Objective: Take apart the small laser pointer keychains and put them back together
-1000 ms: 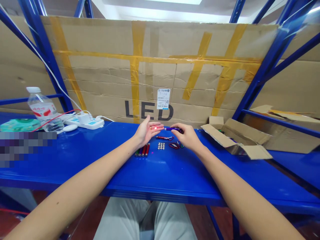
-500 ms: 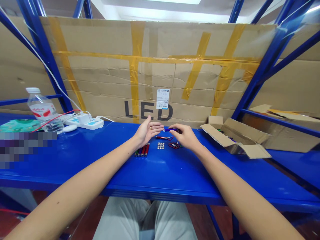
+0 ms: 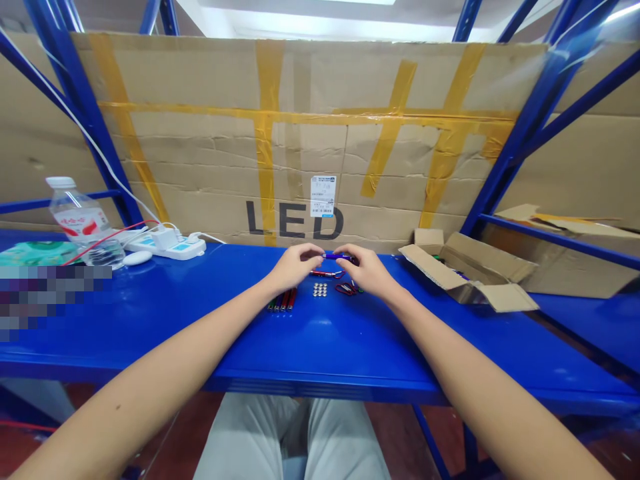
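A small purple flashlight (image 3: 336,256) lies level between my two hands above the blue shelf (image 3: 320,340). My left hand (image 3: 295,264) pinches its left end with curled fingers. Its right end is gripped by my right hand (image 3: 364,269). Just under the flashlight lies a red one (image 3: 323,274). Several more small flashlights (image 3: 283,301) lie side by side below my left hand. A cluster of button cell batteries (image 3: 320,289) sits between my wrists. Red and green carabiner clips (image 3: 347,289) lie under my right hand.
An open cardboard box (image 3: 467,274) stands to the right. At the left are a white power strip (image 3: 167,245) with a charger, a water bottle (image 3: 83,222) and a green pack (image 3: 35,253). A taped cardboard sheet (image 3: 300,140) marked LED closes off the back.
A second ago my left palm was open with a red light spot on it. The spot went out, and my left hand has closed onto the flashlight's left end.
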`<control>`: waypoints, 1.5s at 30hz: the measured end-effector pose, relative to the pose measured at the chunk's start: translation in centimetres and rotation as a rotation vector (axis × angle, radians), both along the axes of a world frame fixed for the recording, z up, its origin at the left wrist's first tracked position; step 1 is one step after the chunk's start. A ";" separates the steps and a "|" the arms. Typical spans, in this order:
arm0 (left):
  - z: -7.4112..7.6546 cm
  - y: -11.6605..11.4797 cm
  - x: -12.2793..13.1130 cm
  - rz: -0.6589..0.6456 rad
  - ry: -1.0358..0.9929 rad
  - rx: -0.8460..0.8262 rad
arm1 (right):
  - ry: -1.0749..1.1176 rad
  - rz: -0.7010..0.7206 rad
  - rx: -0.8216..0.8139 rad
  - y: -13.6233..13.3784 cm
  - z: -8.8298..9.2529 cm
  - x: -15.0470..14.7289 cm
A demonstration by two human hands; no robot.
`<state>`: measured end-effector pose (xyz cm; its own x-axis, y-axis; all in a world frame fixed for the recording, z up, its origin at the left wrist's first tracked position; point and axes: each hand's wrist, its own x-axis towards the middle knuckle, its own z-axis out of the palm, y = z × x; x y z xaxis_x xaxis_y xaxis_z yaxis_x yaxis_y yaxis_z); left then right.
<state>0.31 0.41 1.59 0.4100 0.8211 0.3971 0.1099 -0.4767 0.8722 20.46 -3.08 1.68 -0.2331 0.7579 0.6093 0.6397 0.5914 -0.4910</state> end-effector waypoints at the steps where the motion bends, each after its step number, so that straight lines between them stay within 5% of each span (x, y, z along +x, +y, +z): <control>1: 0.0 0.0 0.0 0.014 0.080 0.103 | -0.009 0.020 -0.006 0.1 -0.1 -0.1; 5: 0.1 0.9 -0.3 0.061 0.242 0.302 | -0.045 0.072 -0.055 1.2 -0.7 -0.3; 9: 0.0 2.8 -0.7 0.115 0.388 0.377 | -0.042 -0.055 -0.149 3.0 -1.7 -0.4; 22: -1.8 5.7 -0.6 0.131 0.550 0.295 | -0.210 -0.222 -0.238 4.3 -2.7 -0.2; 45: -1.7 5.3 -1.0 -0.013 0.581 0.241 | -0.349 -0.090 -0.225 3.3 -2.1 0.2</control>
<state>-0.73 5.69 -0.10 0.6234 0.7302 0.2795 0.5269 -0.6565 0.5398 20.67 0.18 -0.46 -0.3230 0.8898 0.3224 0.8346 0.4284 -0.3463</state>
